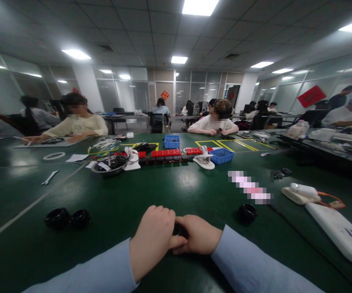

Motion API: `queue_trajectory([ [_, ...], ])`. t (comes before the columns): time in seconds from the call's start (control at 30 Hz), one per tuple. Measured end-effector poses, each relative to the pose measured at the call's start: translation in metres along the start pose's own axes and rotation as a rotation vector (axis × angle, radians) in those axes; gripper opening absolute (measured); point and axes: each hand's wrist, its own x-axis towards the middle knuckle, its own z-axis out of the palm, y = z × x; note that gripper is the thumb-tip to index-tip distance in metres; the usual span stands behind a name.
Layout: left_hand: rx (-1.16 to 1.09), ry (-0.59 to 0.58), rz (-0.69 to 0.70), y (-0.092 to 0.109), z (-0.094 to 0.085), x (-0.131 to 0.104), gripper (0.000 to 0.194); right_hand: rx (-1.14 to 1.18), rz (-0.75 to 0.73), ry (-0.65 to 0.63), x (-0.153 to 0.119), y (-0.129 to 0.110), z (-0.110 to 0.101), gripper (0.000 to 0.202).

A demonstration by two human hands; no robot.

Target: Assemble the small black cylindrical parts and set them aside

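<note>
Both of my hands meet near the front middle of the green table (117, 199). My left hand (154, 238) and my right hand (199, 234) are wrapped round one black object (180, 230), which is mostly hidden by the fingers. Left of my hands, two round black parts sit side by side, one larger (57, 218) and one smaller (80, 219). Another round black part (247, 213), with an open centre, lies to the right of my right hand.
Across the table stand red and black blocks (166, 153), blue baskets (172, 141) (221, 156), white clamps and a bowl of cables (110, 165). A wrench (50, 178) lies left, a white device (341, 232) right. Two people sit opposite.
</note>
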Motion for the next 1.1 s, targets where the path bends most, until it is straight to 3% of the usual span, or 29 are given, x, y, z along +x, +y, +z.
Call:
queue_trajectory([
  [0.2, -0.012, 0.027, 0.047, -0.004, 0.002, -0.001, 0.046, 0.03, -0.025, -0.007, 0.002, 0.004, 0.0, 0.05],
  [0.43, -0.088, 0.111, 0.197, -0.024, -0.007, -0.003, 0.048, 0.07, -0.003, -0.006, 0.001, 0.005, -0.001, 0.045],
  [0.57, -0.181, 0.031, 0.401, -0.034, -0.017, -0.003, 0.04, 0.144, -0.041, -0.022, -0.001, 0.004, -0.003, 0.05],
  [0.67, -0.213, -0.026, 0.48, -0.039, -0.019, -0.002, 0.04, 0.165, -0.053, -0.022, -0.001, 0.003, -0.004, 0.053],
  [0.9, -0.157, -0.076, 0.44, -0.037, -0.015, 0.003, 0.028, 0.19, -0.011, -0.04, -0.002, 0.002, -0.004, 0.045],
  [1.1, -0.09, -0.075, 0.315, -0.025, -0.015, 0.002, 0.031, 0.141, -0.012, -0.031, -0.001, 0.001, -0.004, 0.048],
])
